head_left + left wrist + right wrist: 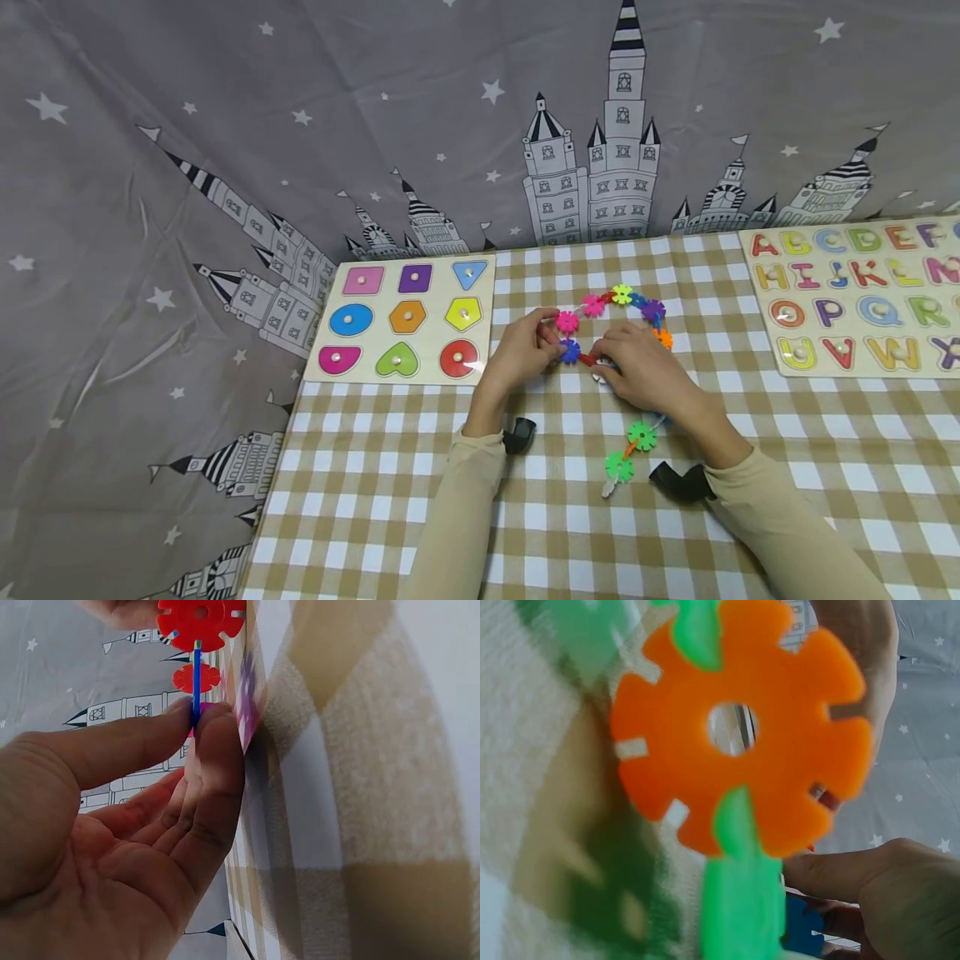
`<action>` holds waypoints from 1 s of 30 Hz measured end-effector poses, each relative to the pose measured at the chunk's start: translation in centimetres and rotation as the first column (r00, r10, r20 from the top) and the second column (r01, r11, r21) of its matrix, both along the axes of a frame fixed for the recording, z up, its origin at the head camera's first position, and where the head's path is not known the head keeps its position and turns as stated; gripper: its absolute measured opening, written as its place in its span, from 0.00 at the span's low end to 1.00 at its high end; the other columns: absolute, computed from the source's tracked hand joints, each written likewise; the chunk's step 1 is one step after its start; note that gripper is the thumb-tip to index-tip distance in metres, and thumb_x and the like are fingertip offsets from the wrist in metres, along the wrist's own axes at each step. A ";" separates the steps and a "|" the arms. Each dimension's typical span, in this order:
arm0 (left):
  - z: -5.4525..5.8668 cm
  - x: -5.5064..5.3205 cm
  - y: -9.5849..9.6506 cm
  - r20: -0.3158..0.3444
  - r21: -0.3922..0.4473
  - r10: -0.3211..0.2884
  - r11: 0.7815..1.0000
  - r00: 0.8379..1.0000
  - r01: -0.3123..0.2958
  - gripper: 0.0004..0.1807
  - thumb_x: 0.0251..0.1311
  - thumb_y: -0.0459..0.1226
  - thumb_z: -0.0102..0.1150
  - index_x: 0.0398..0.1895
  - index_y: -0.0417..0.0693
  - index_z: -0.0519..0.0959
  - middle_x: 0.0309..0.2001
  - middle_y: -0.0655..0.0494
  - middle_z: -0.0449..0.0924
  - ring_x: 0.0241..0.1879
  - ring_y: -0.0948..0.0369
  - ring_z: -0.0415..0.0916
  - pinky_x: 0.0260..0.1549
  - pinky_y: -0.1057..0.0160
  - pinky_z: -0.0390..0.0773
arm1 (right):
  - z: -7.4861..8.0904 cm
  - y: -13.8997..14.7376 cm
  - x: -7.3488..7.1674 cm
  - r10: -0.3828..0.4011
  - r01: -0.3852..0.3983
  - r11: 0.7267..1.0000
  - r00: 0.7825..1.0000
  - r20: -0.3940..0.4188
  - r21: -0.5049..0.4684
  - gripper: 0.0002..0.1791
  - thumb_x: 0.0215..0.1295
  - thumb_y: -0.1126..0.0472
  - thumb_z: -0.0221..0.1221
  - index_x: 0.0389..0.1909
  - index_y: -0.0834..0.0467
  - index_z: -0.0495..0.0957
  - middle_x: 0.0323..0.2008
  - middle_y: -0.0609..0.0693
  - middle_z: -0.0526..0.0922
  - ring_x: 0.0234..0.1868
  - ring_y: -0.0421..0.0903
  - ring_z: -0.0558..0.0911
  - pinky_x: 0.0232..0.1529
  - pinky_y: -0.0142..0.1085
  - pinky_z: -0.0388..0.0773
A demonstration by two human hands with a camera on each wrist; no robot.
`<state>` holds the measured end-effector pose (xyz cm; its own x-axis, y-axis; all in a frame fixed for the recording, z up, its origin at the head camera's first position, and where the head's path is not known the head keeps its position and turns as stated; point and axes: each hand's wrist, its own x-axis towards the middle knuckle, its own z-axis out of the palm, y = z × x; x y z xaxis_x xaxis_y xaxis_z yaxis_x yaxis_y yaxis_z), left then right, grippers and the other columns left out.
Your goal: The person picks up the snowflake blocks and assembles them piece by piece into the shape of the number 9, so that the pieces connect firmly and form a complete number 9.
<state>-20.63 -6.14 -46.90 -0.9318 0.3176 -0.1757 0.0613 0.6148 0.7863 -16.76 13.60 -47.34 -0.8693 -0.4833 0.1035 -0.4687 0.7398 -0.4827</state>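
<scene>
A chain of colourful notched plastic discs curves in a loop over the checked cloth. My left hand (522,350) pinches a blue disc (570,351) between thumb and fingertips; it shows edge-on in the left wrist view. Joined to that is a red disc (201,622), close to the fingertips of my right hand (648,367), which grips the chain there. Beyond run pink discs (567,322), a yellow disc (622,294) and a purple disc (652,311). An orange disc (780,750) slotted into green ones fills the right wrist view. My right hand hides part of the chain.
A wooden shape puzzle board (480,325) lies at the left, an alphabet puzzle board (772,321) at the right. The chain's tail with green discs (619,467) trails towards the front. A grey castle-print curtain (450,125) hangs behind the checked tablecloth (360,500).
</scene>
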 end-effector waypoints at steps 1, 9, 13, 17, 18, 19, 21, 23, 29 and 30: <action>0.0 0.0 0.0 0.002 0.001 0.002 1.000 1.000 -0.002 0.29 0.57 0.28 0.64 0.64 0.40 0.71 0.33 0.50 0.78 0.27 0.64 0.71 0.27 0.72 0.70 | 0.0 0.0 0.0 0.001 -0.001 1.000 1.000 -0.005 -0.001 0.06 0.62 0.62 0.65 0.36 0.61 0.84 0.35 0.53 0.84 0.48 0.56 0.78 0.55 0.52 0.70; -0.1 -0.2 0.2 0.014 0.026 0.019 0.999 1.000 -0.020 0.28 0.58 0.28 0.63 0.63 0.39 0.71 0.33 0.50 0.79 0.25 0.65 0.72 0.25 0.73 0.71 | 0.0 0.0 -0.2 -0.006 0.006 1.000 1.000 0.010 -0.009 0.07 0.63 0.61 0.64 0.36 0.61 0.84 0.36 0.53 0.84 0.46 0.55 0.78 0.52 0.51 0.72; 0.0 -0.2 0.4 0.045 0.065 0.021 0.998 0.999 -0.023 0.28 0.57 0.27 0.63 0.63 0.38 0.71 0.31 0.50 0.79 0.23 0.65 0.74 0.24 0.72 0.74 | 0.0 0.1 -0.3 0.001 -0.001 1.000 1.000 -0.003 -0.023 0.06 0.63 0.62 0.64 0.36 0.61 0.84 0.35 0.53 0.84 0.45 0.55 0.79 0.51 0.50 0.72; 0.0 -0.2 0.5 0.092 0.113 0.017 0.993 0.996 -0.027 0.28 0.57 0.26 0.63 0.62 0.38 0.71 0.29 0.50 0.79 0.20 0.64 0.76 0.22 0.70 0.77 | -0.1 -0.1 -0.3 -0.002 0.002 0.999 1.000 0.011 -0.052 0.05 0.62 0.62 0.65 0.34 0.59 0.84 0.34 0.52 0.85 0.42 0.53 0.81 0.47 0.49 0.75; 0.0 -0.2 0.5 0.102 0.122 0.020 0.992 0.995 -0.033 0.28 0.56 0.26 0.63 0.62 0.39 0.71 0.29 0.50 0.79 0.20 0.64 0.76 0.22 0.70 0.77 | -0.2 -0.2 -0.3 -0.004 0.005 0.998 1.000 0.020 -0.055 0.05 0.62 0.61 0.65 0.34 0.59 0.84 0.34 0.52 0.85 0.41 0.53 0.81 0.46 0.49 0.76; 0.0 -0.1 0.5 0.109 0.128 0.024 0.991 0.994 -0.038 0.28 0.56 0.25 0.64 0.62 0.39 0.71 0.28 0.50 0.79 0.20 0.64 0.76 0.22 0.69 0.77 | -0.2 -0.3 -0.2 -0.005 0.007 0.998 1.000 0.028 -0.058 0.05 0.62 0.61 0.65 0.34 0.59 0.84 0.34 0.51 0.85 0.40 0.53 0.82 0.45 0.49 0.76; 0.0 -0.1 0.5 0.119 0.138 0.030 0.989 0.992 -0.047 0.28 0.55 0.25 0.64 0.61 0.39 0.71 0.27 0.50 0.79 0.19 0.63 0.76 0.21 0.69 0.76 | -0.3 -0.5 -0.2 -0.011 0.013 0.998 0.999 0.039 -0.063 0.05 0.61 0.61 0.66 0.33 0.59 0.85 0.33 0.51 0.86 0.39 0.53 0.82 0.44 0.49 0.77; 0.0 0.0 0.4 0.118 0.139 0.032 0.989 0.993 -0.049 0.28 0.55 0.25 0.64 0.61 0.38 0.71 0.26 0.51 0.78 0.19 0.63 0.76 0.21 0.69 0.76 | -0.3 -0.6 -0.2 -0.017 0.020 0.997 0.999 0.039 -0.069 0.04 0.61 0.62 0.66 0.33 0.59 0.84 0.33 0.51 0.86 0.38 0.53 0.82 0.44 0.49 0.77; -0.3 0.1 0.0 0.129 0.148 0.003 0.989 0.992 -0.022 0.30 0.56 0.26 0.64 0.63 0.37 0.69 0.27 0.50 0.79 0.21 0.62 0.78 0.23 0.68 0.79 | -0.6 -0.7 -0.2 -0.008 0.010 0.996 1.000 0.018 -0.085 0.05 0.61 0.61 0.66 0.33 0.59 0.84 0.33 0.51 0.85 0.39 0.52 0.81 0.44 0.48 0.76; -0.2 0.1 -0.2 0.132 0.145 -0.002 0.989 0.991 -0.017 0.30 0.56 0.27 0.65 0.63 0.37 0.69 0.28 0.49 0.79 0.21 0.61 0.78 0.24 0.68 0.79 | -0.6 -0.6 -0.2 -0.004 0.005 0.996 1.000 0.013 -0.086 0.05 0.61 0.61 0.66 0.34 0.59 0.84 0.33 0.51 0.85 0.39 0.51 0.81 0.43 0.48 0.76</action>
